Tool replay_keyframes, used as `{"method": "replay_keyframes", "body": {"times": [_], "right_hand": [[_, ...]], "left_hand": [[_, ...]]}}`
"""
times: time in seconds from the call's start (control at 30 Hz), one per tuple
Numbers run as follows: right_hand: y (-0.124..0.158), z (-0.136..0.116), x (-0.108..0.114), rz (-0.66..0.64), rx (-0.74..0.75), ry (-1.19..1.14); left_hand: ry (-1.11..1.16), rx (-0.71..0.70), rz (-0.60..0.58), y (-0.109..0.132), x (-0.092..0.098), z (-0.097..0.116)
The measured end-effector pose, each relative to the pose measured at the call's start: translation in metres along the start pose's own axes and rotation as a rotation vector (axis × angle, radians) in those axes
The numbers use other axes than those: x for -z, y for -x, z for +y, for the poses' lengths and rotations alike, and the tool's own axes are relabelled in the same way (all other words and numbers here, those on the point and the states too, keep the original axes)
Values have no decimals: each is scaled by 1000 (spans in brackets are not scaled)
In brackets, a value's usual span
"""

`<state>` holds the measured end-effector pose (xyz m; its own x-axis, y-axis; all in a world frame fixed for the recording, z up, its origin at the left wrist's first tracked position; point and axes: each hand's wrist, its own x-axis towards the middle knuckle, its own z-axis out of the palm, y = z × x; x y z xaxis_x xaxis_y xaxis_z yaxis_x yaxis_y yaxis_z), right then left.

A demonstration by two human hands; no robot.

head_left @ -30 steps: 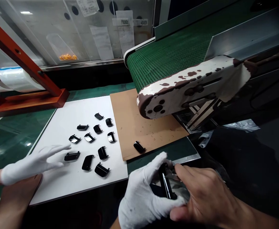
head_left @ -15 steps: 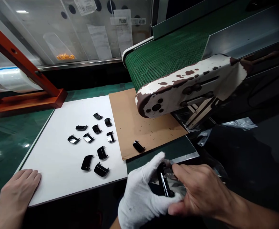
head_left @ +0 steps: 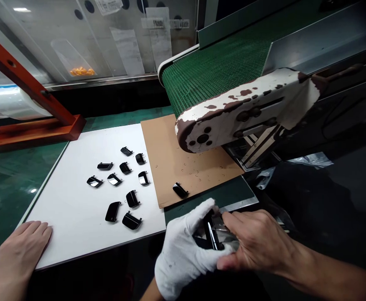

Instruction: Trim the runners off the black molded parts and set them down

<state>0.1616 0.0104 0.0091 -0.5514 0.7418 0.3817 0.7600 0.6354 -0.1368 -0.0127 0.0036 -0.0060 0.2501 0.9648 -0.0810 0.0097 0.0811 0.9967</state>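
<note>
From my remote seat, the change I notice over the white sheet (head_left: 76,238) is that a co-worker's gloved hand has gone, as has the dark piece it was beside; ten black parts (head_left: 132,220) lie there now, and the co-worker's bare hand (head_left: 23,251) rests at the sheet's near corner. For the work in hand little alters, I judge: my left hand (head_left: 183,246), gloved in white, has its fingers and thumb clamped on a held black part (head_left: 210,232), raised in front of the counter (head_left: 230,192). My right hand (head_left: 261,240) is bare, fingers curled close beside that part (whether they pinch something, I cannot tell). One loose part (head_left: 180,190) lies on the brown cardboard (head_left: 161,146)
</note>
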Motion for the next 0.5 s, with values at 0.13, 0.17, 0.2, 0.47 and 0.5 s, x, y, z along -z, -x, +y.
{"method": "replay_keyframes", "body": {"times": [0.13,0.17,0.2,0.47,0.5], "right_hand": [[2,1,-2,-35,31,-32],[2,1,-3,-30,39,-36],[2,0,-3,-13,40,-36],[-4,-7,-1,85,-70,-61],[-4,-8,-1,80,-70,-53]], "left_hand": [[37,27,13,-1,1,-3],[48,33,16,-2,1,-4],[59,38,17,-2,0,-5],[97,-20,14,-3,-1,-4],[89,-23,19,-3,-1,-3]]}}
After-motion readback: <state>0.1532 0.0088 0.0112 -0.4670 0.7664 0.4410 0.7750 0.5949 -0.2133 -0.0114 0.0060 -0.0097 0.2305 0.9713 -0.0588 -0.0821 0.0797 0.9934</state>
